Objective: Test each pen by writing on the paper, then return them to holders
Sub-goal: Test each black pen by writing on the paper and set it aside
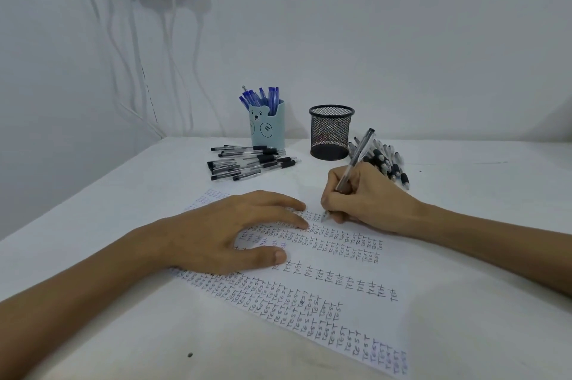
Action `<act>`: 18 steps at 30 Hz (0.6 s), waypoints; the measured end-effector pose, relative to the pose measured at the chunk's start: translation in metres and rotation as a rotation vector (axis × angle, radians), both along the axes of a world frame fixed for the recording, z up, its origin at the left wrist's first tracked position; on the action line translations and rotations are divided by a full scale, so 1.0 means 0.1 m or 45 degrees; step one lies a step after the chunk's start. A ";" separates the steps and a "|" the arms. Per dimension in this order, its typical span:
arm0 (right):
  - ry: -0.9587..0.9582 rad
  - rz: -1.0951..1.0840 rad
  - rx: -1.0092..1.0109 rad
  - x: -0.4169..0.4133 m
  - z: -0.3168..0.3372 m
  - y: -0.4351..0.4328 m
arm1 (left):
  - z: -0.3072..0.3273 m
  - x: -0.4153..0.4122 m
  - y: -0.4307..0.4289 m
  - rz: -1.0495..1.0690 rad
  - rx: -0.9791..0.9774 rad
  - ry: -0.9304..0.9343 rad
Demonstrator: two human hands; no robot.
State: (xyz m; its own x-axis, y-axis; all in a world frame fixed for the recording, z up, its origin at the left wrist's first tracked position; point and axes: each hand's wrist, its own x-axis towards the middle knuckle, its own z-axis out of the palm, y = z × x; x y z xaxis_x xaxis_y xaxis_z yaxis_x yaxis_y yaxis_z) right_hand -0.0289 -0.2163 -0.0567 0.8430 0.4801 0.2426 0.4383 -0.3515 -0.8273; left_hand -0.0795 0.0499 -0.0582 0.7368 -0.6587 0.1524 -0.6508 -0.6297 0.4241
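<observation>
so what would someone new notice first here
The paper in the middle, crowded with rows of the word TEST, with the left hand resting on it and the right hand writing with a clear pen near its far edge. Behind, a bear-faced holder full of blue pens stands beside a black mesh holder, with loose black pens heaped by each.

Black wire-mesh holder (331, 132), matt paper (356, 296)

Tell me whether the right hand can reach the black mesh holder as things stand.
Probably yes. The black mesh holder stands just beyond the right hand, which grips a clear pen; nothing lies between them, and the heap of black-grip pens sits beside the holder.
</observation>
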 end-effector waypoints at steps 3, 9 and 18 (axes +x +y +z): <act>0.028 0.007 0.023 0.01 -0.01 0.00 | 0.01 -0.02 -0.01 0.004 -0.010 0.008; 0.004 0.023 0.003 0.01 -0.02 0.01 | 0.06 -0.06 -0.03 0.000 -0.023 0.011; 0.025 -0.019 0.010 0.02 0.00 0.02 | 0.13 -0.13 -0.07 0.005 -0.021 0.026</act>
